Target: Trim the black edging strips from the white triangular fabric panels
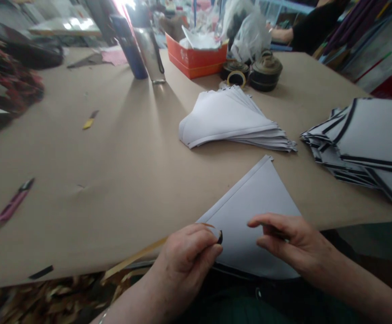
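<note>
A white, roughly triangular panel (255,202) lies at the table's front edge, with a seam line along its left side and a black strip along its near edge. My left hand (192,254) is closed in a pinch over the panel's left part. It grips the end of a tape strip (220,237), black with tan backing paper; a long tan length (138,256) trails away to the left. Above the panel's right part, my right hand (288,243) has its thumb and forefinger apart. A dark thin shape shows in its palm, too shaded to make out.
Behind the panel lies a fanned stack of white panels (229,117); black-edged panels (374,135) are piled at right. A pink cutter (15,200) and a yellow one (90,120) lie left. Farther back stand bottles, an orange box (196,60) and tape rolls (266,74). Another person's arm (297,35) shows beyond.
</note>
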### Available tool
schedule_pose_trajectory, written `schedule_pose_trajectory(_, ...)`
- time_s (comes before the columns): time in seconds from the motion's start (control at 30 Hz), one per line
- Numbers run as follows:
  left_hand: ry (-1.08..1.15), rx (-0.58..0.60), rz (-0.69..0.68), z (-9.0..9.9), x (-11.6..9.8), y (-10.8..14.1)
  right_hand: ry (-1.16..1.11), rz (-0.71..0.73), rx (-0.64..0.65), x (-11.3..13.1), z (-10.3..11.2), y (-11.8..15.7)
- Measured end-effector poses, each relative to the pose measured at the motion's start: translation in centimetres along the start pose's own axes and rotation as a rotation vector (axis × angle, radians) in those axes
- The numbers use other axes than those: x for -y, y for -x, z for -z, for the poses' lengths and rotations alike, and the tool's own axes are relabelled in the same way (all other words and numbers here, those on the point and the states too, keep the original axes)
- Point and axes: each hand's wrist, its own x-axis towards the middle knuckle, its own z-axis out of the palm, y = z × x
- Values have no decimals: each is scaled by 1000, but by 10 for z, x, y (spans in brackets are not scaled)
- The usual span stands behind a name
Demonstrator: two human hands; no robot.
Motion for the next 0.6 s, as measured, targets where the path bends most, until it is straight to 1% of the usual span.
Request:
schedule_pose_trajectory(0.13, 0, 42, -8, -4, -4, 2, -375, -89, 128, 9, -16, -27)
schedule_pose_trajectory(0.23, 9, 55, 2, -4, -2, 2, -536, -131, 240, 7, -22, -39)
schedule_pose_trajectory(0.33, 11, 68, 15, -5, 1, 3, -598, -95, 325, 4, -26, -44)
schedule_pose_trajectory(0.47, -19, 67, 26, -7, 3, 4, -571, -41, 351, 5, -31, -46)
schedule_pose_trajectory(0.6, -40, 62, 9, -7, 4, 3, -603, -40, 362, 8, -33, -47)
